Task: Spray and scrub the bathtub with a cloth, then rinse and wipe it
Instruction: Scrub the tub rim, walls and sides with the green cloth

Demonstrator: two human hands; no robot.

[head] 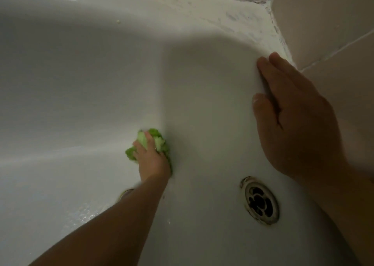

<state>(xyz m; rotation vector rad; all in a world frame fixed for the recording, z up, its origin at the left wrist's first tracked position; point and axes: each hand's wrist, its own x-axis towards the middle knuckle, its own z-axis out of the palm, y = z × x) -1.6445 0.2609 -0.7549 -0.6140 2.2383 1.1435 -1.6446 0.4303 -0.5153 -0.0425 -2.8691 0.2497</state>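
Left hand point(150, 156): reaching deep into the tub from 7 o'clock, arm stretched long, fingers curling over the cloth and pressing it down against the white surface.
Cloth point(159, 142): green, bunched up, sitting just left of centre, trapped between the left hand and the tub; lumps of it are poking out at 12 o'clock and 9 o'clock of the fingers, and a strip is showing along the hand's 3 o'clock side.
Right hand point(293, 116): lying flat at 3 o'clock, fingers straight and close together, pointing toward 11 o'clock, palm bracing on the tub's curved inner wall just below the rim; it is carrying nothing.
Tub point(81, 73): white and glossy, filling nearly the whole view; a bright glint is shining at 11 o'clock, and fine droplets are glistening on the surface at 8 o'clock beside the left forearm.
Rim point(232, 19): running across 1 o'clock, looking streaky and smudged where it is meeting the wall.
Drain point(260, 200): round metal grille at 5 o'clock, sitting just below the right hand and well apart from the cloth; its ring is looking tarnished.
Tiles point(323, 19): beige, with pale grout lines, filling the corner at 2 o'clock.
Speck point(118, 22): a tiny yellowish fleck is clinging to the far wall at 11 o'clock.
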